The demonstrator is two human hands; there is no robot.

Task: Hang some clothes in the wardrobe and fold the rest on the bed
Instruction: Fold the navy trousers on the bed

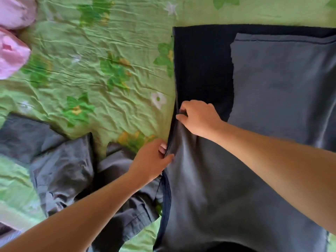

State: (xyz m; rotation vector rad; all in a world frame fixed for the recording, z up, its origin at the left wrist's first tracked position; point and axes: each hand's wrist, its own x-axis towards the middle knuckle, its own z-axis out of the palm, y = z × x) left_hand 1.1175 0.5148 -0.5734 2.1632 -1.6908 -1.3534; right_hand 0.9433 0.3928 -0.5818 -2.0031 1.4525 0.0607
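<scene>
On the bed [109, 51], left hand [151, 159] and right hand [198, 118] pinch the grey garment [209, 188] edge

Edges and layers swallow most of the clothing here.

The flat grey fabric garment [209, 197] runs off the bottom and right edges and covers much of the dark navy garment [201, 70] beneath, so neither shape reads. The left hand [151, 160] tucks its fingertips under the grey edge, out of sight, and the right hand [198, 119] curls its own away. The left forearm [91, 215] crosses the crumpled charcoal cotton trousers [61, 170]. The pink puffy fabric bundles [12, 53] are clipped at the left.
</scene>
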